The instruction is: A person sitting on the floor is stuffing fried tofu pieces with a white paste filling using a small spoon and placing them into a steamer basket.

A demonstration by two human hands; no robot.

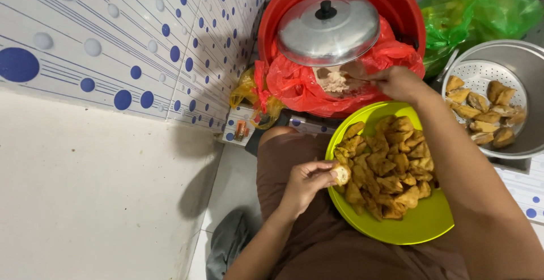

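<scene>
The left hand (306, 183), just below the middle of the frame, pinches one fried tofu puff (341, 173) between thumb and fingers, right at the left rim of the lime-green bowl (413, 229) that rests on the lap. That bowl is heaped with more golden tofu puffs (388, 166), leaving its lower right part bare. The right hand (396, 81), upper centre, is curled around a spoon (354, 70) whose tip sits in pale filling (335, 81) inside a red plastic bag (294, 87). The bag lines a red basin (396, 2) at the top, half covered by a tilted metal lid (328, 30). At the right edge a metal steamer pot (521, 64) holds filled pieces (481, 107). A dotted tiled wall (113, 36) crowds the left; open floor lies lower left
</scene>
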